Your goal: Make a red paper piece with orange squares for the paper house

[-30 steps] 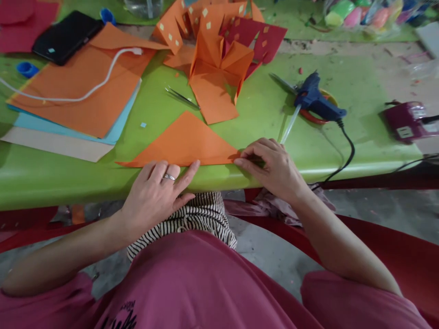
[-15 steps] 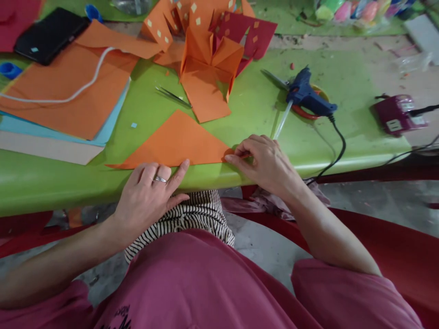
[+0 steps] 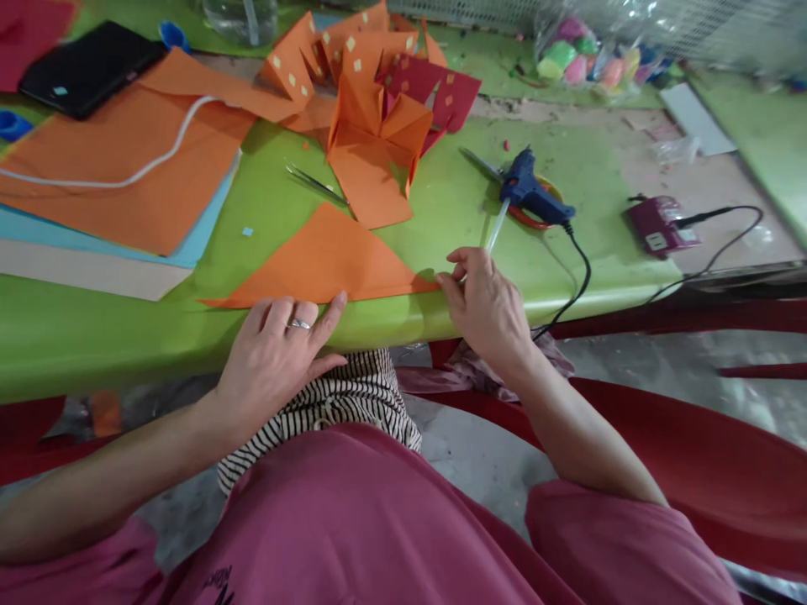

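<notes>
An orange paper triangle (image 3: 328,265) lies folded near the front edge of the green table (image 3: 454,202). My left hand (image 3: 277,353) rests flat on the triangle's lower edge, fingers stretched out, a ring on one finger. My right hand (image 3: 482,298) is at the triangle's right tip with its fingers curled together in a pinch. I cannot make out whether anything is between them. The clear glue stick of a blue glue gun (image 3: 530,193) ends just beyond its knuckles.
Folded orange and red paper shapes (image 3: 371,101) stand behind the triangle, with tweezers (image 3: 315,183) beside them. Paper sheets (image 3: 119,168), a white cable and a black phone (image 3: 88,67) lie at the left. A purple power adapter (image 3: 659,227) sits on the right.
My right hand has lifted off the table at the triangle's tip and curled its fingers. The view has swung to the right. My left hand has stayed on the lower edge.
</notes>
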A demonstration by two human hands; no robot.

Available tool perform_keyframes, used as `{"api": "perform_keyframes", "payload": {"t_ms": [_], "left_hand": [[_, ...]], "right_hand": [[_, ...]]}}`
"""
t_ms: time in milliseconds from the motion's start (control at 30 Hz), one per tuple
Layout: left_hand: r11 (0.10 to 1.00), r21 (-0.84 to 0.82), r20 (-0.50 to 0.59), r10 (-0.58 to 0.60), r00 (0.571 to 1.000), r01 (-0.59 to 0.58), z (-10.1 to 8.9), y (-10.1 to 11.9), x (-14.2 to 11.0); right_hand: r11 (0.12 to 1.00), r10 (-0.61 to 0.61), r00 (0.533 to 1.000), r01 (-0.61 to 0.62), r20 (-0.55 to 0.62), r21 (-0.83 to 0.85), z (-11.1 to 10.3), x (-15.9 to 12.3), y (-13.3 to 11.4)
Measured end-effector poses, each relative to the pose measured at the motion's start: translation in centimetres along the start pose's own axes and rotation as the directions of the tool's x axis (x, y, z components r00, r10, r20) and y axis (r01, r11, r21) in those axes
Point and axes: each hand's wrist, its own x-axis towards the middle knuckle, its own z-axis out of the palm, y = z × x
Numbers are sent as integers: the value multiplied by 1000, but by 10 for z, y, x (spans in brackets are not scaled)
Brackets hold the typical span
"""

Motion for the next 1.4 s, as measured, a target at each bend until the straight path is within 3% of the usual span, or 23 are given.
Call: {"api": "perform_keyframes", "payload": {"t_ms": [67, 167, 233, 300, 467, 767, 900, 1000, 1133, 1267, 1400], "left_hand": [[1000, -2, -32, 4, 999, -4, 1, 1, 0], [999, -38, -43, -4, 999, 2, 2, 1, 0], [998, -56, -36, -13, 999, 11, 3, 2, 0], [998, -53, -32, -26, 999, 24, 4, 4, 1], [996, -6, -64, -88, 994, 88, 6, 13, 2], [976, -48, -40, -214, 976, 212, 9, 20, 2], [964, -152, -103, -237, 966, 221, 8, -3, -3], [903, -297, -97, -353, 931, 311, 7, -34, -11], [760, -533, 35, -420, 907, 373, 7, -64, -21], [657, -642, 88, -449, 889, 396, 13, -71, -24], [691, -576, 93, -476, 874, 437, 19, -70, -23]], "right_hand": [[991, -119, 981, 108, -153, -75, -3, -8, 0], [914, -398, 854, 336, -335, -228, -4, -22, -13], [835, -548, 769, 483, -328, -263, 2, -31, -27], [778, -627, 737, 585, -251, -227, 14, -36, -41], [776, -630, 764, 614, -140, -143, 41, -37, -56], [803, -595, 767, 560, -240, -203, 57, -31, -57], [807, -590, 767, 550, -255, -212, 59, -30, -59], [809, -588, 772, 551, -244, -204, 59, -30, -60], [817, -576, 780, 543, -244, -193, 59, -31, -61], [817, -576, 780, 544, -245, -192, 58, -31, -62], [821, -571, 786, 541, -237, -183, 58, -31, -62]]}}
